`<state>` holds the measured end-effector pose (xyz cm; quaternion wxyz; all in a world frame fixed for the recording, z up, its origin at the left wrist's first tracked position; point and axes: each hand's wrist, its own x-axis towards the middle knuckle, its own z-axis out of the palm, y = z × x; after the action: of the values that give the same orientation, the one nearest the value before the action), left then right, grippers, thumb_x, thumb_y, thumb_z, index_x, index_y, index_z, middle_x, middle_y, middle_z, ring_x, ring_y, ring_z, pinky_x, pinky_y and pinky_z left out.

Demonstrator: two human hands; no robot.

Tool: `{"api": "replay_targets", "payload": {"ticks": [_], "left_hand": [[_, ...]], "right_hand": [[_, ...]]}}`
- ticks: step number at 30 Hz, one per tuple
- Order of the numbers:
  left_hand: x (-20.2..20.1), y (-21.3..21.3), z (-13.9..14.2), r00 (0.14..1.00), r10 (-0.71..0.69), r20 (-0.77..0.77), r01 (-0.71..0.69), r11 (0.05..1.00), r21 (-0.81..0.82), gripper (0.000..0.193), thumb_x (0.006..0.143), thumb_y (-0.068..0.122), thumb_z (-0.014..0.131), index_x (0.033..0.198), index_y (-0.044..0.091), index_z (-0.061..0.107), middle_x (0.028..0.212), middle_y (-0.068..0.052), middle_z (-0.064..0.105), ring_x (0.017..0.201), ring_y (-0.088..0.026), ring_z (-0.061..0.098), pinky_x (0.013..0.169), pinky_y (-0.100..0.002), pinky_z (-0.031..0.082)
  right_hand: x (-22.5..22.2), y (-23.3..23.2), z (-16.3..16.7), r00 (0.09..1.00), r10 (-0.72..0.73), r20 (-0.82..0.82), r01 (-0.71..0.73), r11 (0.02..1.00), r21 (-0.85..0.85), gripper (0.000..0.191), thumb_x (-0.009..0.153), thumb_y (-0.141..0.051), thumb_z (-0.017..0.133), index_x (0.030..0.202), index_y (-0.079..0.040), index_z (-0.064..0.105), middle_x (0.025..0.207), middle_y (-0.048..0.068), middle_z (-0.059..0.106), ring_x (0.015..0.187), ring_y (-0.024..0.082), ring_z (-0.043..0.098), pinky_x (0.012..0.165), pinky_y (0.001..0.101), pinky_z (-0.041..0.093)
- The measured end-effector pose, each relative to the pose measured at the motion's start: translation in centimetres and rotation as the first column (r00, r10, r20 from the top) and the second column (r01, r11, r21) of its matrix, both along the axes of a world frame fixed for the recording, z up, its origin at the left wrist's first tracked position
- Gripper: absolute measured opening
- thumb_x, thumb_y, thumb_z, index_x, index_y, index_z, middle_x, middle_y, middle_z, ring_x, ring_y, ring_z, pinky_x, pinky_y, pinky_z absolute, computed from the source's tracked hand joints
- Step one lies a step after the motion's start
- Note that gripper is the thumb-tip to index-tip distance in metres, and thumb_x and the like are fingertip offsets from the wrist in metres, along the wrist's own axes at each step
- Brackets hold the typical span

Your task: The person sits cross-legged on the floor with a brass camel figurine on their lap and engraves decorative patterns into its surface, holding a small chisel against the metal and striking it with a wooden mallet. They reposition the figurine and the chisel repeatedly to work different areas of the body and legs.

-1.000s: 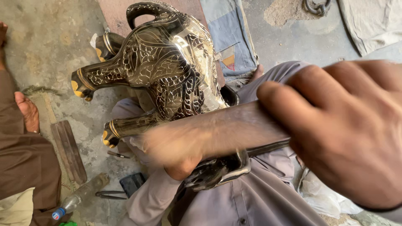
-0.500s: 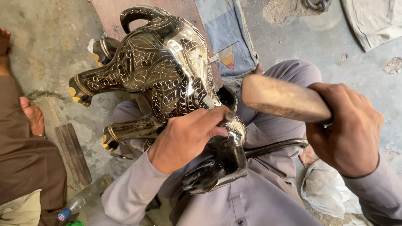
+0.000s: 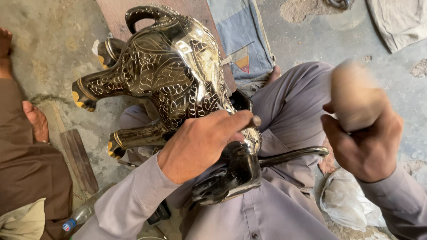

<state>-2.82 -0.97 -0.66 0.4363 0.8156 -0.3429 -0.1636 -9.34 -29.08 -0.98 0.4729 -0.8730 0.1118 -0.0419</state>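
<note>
1. My left hand (image 3: 200, 144) pinches a small punch (image 3: 255, 121) against the black engraved elephat figure (image 3: 173, 75) lying across my lap.
2. My right hand (image 3: 362, 142) is wrapped tight around a wooden mallet (image 3: 353, 95), raised and blurry.

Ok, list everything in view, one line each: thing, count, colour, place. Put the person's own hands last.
metal elephant figure: one, black with engraved silver lines and yellow feet, lying on the lap, centre
small punch: one, dark, held against the figure
wooden mallet: one, tan, blurred, right
cloth: one, blue with patches, on the floor at top
wooden strip: one, brown, on the floor at left
plastic bottle: one, clear with blue cap, bottom left
plastic bag: one, whitish, bottom right
other person's foot: one, bare, at left, beside brown clothing
left hand: on the figure, pinching the punch
right hand: gripping the mallet handle
</note>
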Motion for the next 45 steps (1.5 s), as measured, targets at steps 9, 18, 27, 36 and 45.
{"api": "replay_targets", "payload": {"ticks": [9,18,27,36,45], "left_hand": [[-3.5,1.8,-2.6,0.960,0.235,0.156,-0.224,0.971,-0.084,0.032,0.095,0.010,0.076,0.122,0.011,0.059,0.099,-0.012,0.067,0.082,-0.031,0.071,0.068,-0.040,0.057],[-5.1,1.4,-5.1,0.875,0.348,0.337,-0.316,0.937,-0.147,0.032,0.092,0.013,0.079,0.117,0.003,0.062,0.099,-0.015,0.070,0.078,-0.029,0.072,0.065,-0.037,0.057],[-6.8,3.7,-3.7,0.774,0.626,-0.098,-0.629,0.741,-0.235,0.028,0.099,0.011,0.072,0.119,-0.004,0.058,0.099,-0.011,0.077,0.085,-0.015,0.076,0.073,-0.027,0.063],[-6.9,5.2,-3.6,0.721,0.562,-0.404,-0.690,0.628,-0.359,0.038,0.098,0.008,0.072,0.126,-0.004,0.050,0.104,-0.012,0.072,0.087,-0.014,0.074,0.078,-0.026,0.065],[-4.9,1.9,-3.1,0.835,0.547,-0.063,-0.538,0.784,-0.310,0.038,0.095,0.014,0.078,0.126,0.002,0.059,0.098,-0.006,0.075,0.090,-0.014,0.078,0.075,-0.025,0.068]], "right_hand": [[2.5,1.7,5.1,0.879,0.472,-0.070,-0.291,0.413,-0.863,0.046,0.064,-0.002,0.078,0.109,-0.011,0.073,0.083,0.004,0.068,0.075,0.025,0.065,0.076,0.0414,0.046],[1.9,2.4,7.0,0.885,0.459,-0.078,-0.310,0.455,-0.835,0.045,0.070,-0.011,0.078,0.114,-0.015,0.070,0.089,0.002,0.068,0.083,0.025,0.067,0.080,0.0408,0.048],[0.6,0.4,3.4,0.942,0.326,-0.079,-0.280,0.635,-0.720,0.053,0.065,-0.005,0.074,0.119,-0.009,0.069,0.097,0.008,0.071,0.089,0.031,0.068,0.081,0.0427,0.051],[-2.3,-0.5,0.1,0.986,0.071,-0.148,-0.139,0.838,-0.528,0.034,0.086,-0.010,0.075,0.119,-0.003,0.068,0.092,0.020,0.072,0.075,0.037,0.070,0.069,0.0419,0.054],[-1.6,0.6,-1.3,0.983,0.182,-0.013,-0.170,0.882,-0.439,0.036,0.088,-0.009,0.074,0.123,-0.004,0.066,0.103,0.019,0.071,0.087,0.035,0.071,0.075,0.0401,0.054]]}}
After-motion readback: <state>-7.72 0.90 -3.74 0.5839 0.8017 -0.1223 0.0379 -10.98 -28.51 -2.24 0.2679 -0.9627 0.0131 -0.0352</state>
